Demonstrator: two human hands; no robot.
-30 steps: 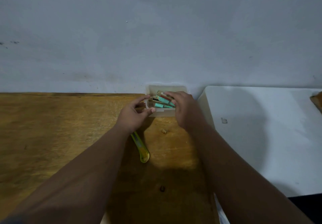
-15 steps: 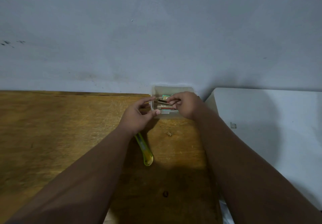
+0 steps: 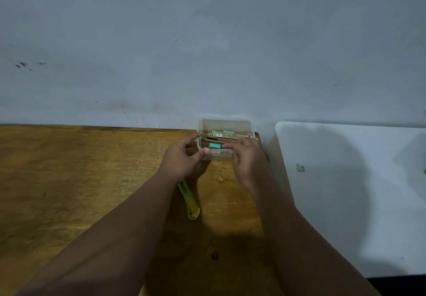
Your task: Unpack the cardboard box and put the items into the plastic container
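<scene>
Against a grey wall, the worn wooden bench (image 3: 69,180) carries a small clear plastic container (image 3: 227,125) at frame centre, holding slim green-and-tan packets (image 3: 224,134). The left hand (image 3: 184,159), half open, pinches its near-left corner; the right hand (image 3: 245,157), fingers curled, presses the packets, though what it grips I cannot tell. A hard push could tip the light container or spill the packets. The yellow utility knife (image 3: 190,200) lies near the left wrist.

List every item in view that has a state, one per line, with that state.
plastic container: open, no lid on, upright at the back edge of the wooden table, against the wall.
small boxes: lying flat inside the container.
left hand: thumb and fingers on the container's left wall.
right hand: fingers at the container's near right corner, on the boxes.
yellow utility knife: lying flat on the table, partly under the left wrist; blade not visible.
</scene>
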